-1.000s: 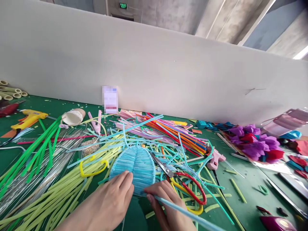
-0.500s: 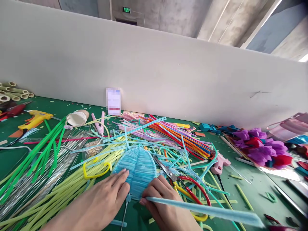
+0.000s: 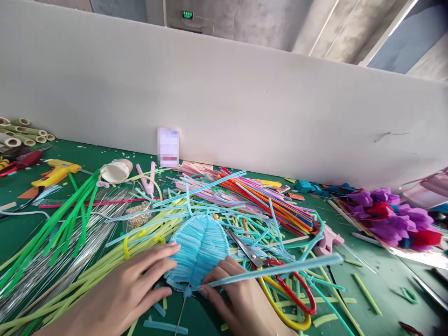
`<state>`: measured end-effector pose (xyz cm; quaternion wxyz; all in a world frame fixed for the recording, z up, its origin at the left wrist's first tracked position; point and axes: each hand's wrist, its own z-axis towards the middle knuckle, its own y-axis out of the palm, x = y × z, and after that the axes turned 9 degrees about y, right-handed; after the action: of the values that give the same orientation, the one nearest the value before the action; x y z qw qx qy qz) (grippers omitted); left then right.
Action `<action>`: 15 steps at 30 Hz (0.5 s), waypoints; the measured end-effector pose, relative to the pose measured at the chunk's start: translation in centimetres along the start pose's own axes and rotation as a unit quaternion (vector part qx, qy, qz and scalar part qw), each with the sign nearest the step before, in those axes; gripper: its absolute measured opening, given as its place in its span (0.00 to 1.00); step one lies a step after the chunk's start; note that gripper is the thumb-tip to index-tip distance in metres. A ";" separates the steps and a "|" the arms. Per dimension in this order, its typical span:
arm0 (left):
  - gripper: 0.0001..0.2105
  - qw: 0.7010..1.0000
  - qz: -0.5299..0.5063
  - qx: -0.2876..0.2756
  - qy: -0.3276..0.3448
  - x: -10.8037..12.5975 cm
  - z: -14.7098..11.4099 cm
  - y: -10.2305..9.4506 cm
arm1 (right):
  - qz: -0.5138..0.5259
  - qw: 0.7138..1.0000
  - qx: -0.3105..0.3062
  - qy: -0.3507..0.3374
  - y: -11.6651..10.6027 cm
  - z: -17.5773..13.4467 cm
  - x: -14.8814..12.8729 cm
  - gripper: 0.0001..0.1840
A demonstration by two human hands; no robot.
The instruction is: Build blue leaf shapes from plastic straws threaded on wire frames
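A blue leaf shape [image 3: 201, 247], wrapped in pipe cleaner rows around a wire frame, lies in front of me with its wire stem [image 3: 181, 313] pointing toward me. My left hand [image 3: 147, 275] rests at the leaf's left edge, fingers spread and fingertips near or touching it. At the lower right edge, my right hand [image 3: 231, 284] pinches a light blue pipe cleaner [image 3: 280, 270], whose free end sticks out to the right. Just right of the leaf lie scissors [image 3: 257, 259] with red and yellow handles, partly behind the pipe cleaner.
Loose pipe cleaners [image 3: 259, 200] in many colours heap behind the leaf. Left are green pipe cleaners [image 3: 59, 219], thin wires [image 3: 80, 238] and a yellow glue gun [image 3: 58, 172]. A pink glue gun [image 3: 329, 239] and purple-red flowers [image 3: 395, 217] lie right. A white partition [image 3: 227, 93] stands behind.
My left hand has slid left off the leaf's middle, its fingers now more spread. The pipe cleaner's free end in my right hand has swung upward. The view has shifted slightly.
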<state>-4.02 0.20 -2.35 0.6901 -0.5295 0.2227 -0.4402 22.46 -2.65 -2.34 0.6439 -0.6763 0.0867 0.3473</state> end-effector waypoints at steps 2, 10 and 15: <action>0.12 1.000 -0.007 -0.004 0.003 -0.2 -0.3 -0.1 | 0.012 1.000 0.020 -0.016 0.3 -0.1 0.1 0.03; 0.12 0.999 -0.034 -0.005 0.019 -0.4 0.3 -0.3 | 0.042 0.993 0.094 -0.057 1.4 -0.7 0.7 0.02; 0.08 1.000 -0.030 0.003 0.007 -0.4 0.3 -0.4 | 0.027 0.989 0.128 -0.076 1.9 -0.6 0.7 0.03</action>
<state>-4.14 0.69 -1.94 0.6767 -0.5306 0.2097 -0.4653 22.15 -3.32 -4.36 0.7201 -0.5577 0.0990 0.4008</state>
